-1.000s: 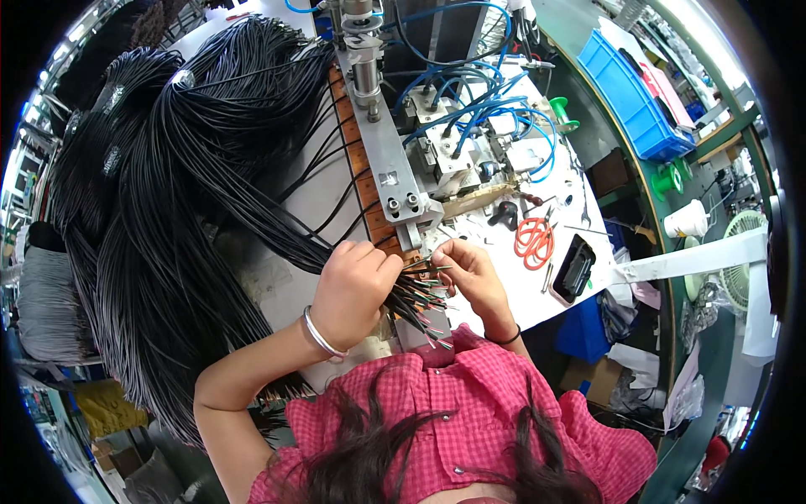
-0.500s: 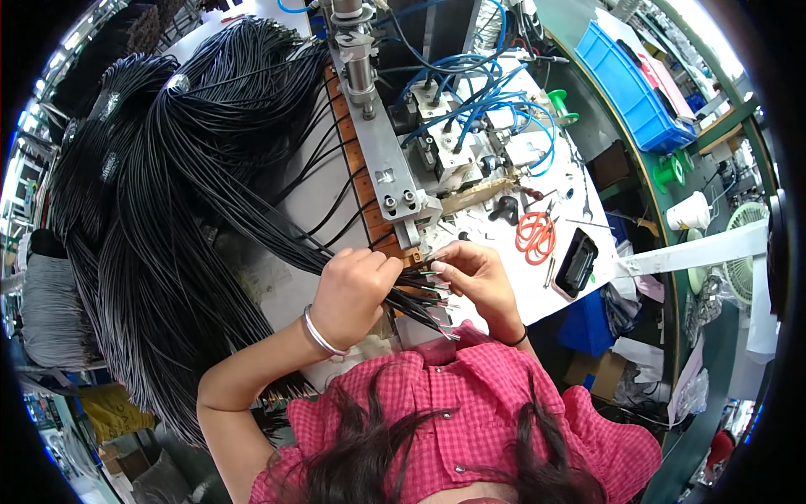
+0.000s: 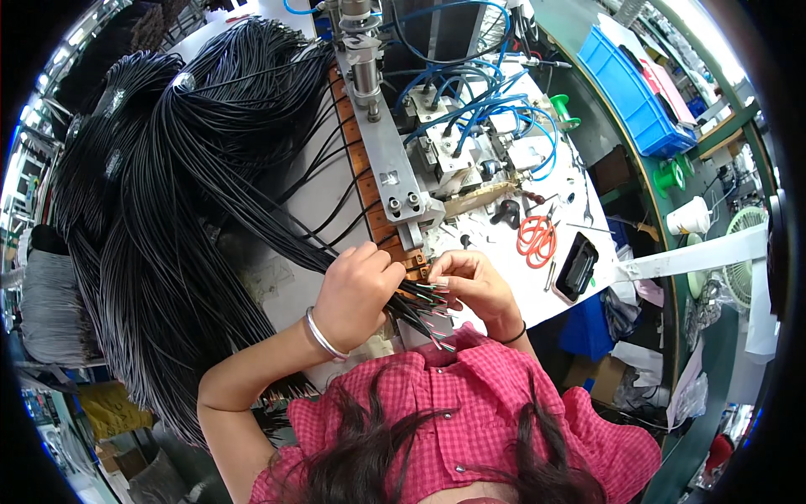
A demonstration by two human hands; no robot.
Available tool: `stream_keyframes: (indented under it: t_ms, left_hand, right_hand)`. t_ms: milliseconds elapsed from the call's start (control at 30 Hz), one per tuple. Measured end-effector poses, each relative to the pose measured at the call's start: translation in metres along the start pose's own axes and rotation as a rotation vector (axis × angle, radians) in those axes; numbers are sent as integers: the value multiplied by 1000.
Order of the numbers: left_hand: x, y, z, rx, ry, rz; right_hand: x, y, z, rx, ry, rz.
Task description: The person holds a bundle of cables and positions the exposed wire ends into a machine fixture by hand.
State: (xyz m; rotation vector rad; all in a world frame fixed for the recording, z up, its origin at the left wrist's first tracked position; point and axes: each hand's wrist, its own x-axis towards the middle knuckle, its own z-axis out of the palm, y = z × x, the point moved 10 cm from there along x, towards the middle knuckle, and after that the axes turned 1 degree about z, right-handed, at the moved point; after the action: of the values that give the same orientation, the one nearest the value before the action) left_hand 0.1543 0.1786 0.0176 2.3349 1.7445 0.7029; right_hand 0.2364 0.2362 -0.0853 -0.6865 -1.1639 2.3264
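Black cable heap (image 3: pixel 185 185) over table's (image 3: pixel 533 294) left edge. Left hand (image 3: pixel 359 286) closed round cable bundle (image 3: pixel 411 304), near edge. Right hand (image 3: pixel 477 287) at bundle's colored wire tips, fingers bent in; can't tell if gripping one. Orange-red coil (image 3: pixel 536 241), then black tray (image 3: pixel 577 267), near-right corner.

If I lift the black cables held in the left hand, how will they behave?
The black cables would probably flop, since they lie in loose curves. Together they may be heavy, given how many are bunched. Their ends, fanned beyond the left hand, could splay further if gripped loosely.
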Motion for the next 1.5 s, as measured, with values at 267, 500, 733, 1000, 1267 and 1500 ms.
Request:
stream_keyframes:
  t_ms: [267, 500, 733, 1000, 1267, 1500]
  left_hand:
    - [-2, 0, 4, 37, -31, -18]
    - [-2, 5, 5, 36, -7, 52]
    - [0, 2, 1, 103, -12, 27]
    - [-5, -1, 12, 157, -27, 36]
    - [-4, -3, 3, 77, 49, 11]
    - [-2, -1, -6, 38, 76, 26]
  right_hand:
    - [-1, -8, -17, -162, 126, -145]
    - [2, -5, -27, -260, 196, -130]
    - [9, 11, -32, -293, 197, -17]
    - [8, 24, -30, -303, 67, 178]
    - [-3, -15, -6, -263, 162, -238]
    - [-7, -14, -16, -317, 290, -190]
